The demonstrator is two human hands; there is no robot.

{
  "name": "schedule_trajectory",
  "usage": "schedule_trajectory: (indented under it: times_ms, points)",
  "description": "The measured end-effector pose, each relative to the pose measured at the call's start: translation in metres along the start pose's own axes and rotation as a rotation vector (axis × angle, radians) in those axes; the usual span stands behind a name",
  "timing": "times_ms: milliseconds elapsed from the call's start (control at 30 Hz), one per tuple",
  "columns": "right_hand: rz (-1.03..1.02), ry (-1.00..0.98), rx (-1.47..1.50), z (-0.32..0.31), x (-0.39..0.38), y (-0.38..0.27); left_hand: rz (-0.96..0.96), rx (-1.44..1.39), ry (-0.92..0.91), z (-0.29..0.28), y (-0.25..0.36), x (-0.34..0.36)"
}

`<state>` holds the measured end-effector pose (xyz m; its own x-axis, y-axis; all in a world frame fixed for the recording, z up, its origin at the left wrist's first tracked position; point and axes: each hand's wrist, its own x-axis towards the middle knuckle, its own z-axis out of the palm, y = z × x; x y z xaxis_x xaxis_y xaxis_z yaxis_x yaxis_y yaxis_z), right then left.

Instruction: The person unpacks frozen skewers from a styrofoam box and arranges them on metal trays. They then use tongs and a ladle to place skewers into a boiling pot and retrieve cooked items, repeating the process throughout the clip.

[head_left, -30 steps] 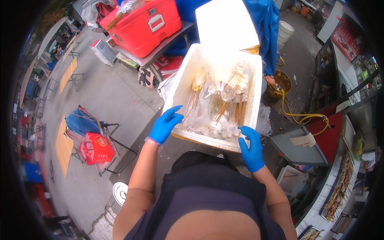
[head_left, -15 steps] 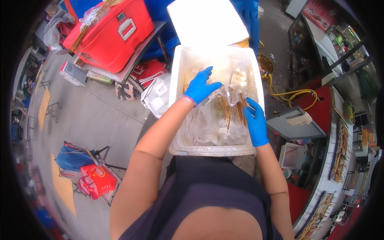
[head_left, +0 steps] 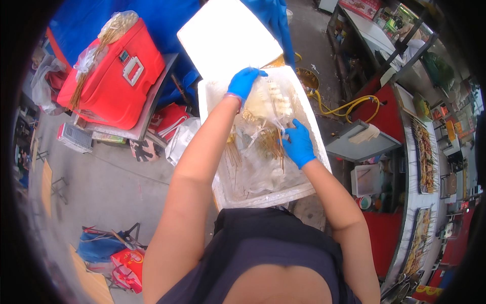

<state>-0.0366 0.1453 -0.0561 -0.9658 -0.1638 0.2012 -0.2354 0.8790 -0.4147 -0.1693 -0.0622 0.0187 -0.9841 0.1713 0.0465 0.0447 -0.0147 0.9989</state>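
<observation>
Foam box rim hems hands (gloved).

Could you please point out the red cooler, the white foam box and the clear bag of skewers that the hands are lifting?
red cooler [head_left: 119, 83], head view, middle of its lid.
white foam box [head_left: 263, 198], head view, near rim.
clear bag of skewers [head_left: 271, 104], head view, upper part between the hands.

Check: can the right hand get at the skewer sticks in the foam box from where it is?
Probably yes: the right hand is already inside the open foam box, on the bagged skewers, with nothing over them.
</observation>
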Motion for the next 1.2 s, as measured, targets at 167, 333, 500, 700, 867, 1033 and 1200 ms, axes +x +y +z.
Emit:
schedule_trajectory:
  times_ms: [167,333,500,700,867,1033,1200]
  points:
    - [0.107,0.112,0.448,-0.017,0.03,0.001,-0.041,-0.355,0.007,-0.024,0.028,-0.005]
    - [0.295,-0.017,0.842,-0.068,0.056,-0.045,0.089,-0.592,0.06,-0.038,0.06,-0.006]
    - [0.194,0.057,1.035,-0.062,0.06,-0.082,0.266,-0.64,0.077,-0.061,0.086,-0.001]
    - [0.246,-0.082,0.817,0.034,0.024,-0.082,0.126,-0.567,0.123,-0.077,0.037,-0.014]
    - [0.164,-0.172,0.803,0.075,-0.025,-0.078,-0.008,-0.547,0.115,-0.066,-0.001,-0.033]
    - [-0.02,-0.197,0.527,0.03,-0.052,-0.071,0.02,0.383,-0.044,-0.072,-0.046,-0.05]
    - [0.258,0.122,0.552,-0.01,-0.049,-0.027,0.433,1.141,-0.136,-0.033,-0.048,-0.074]
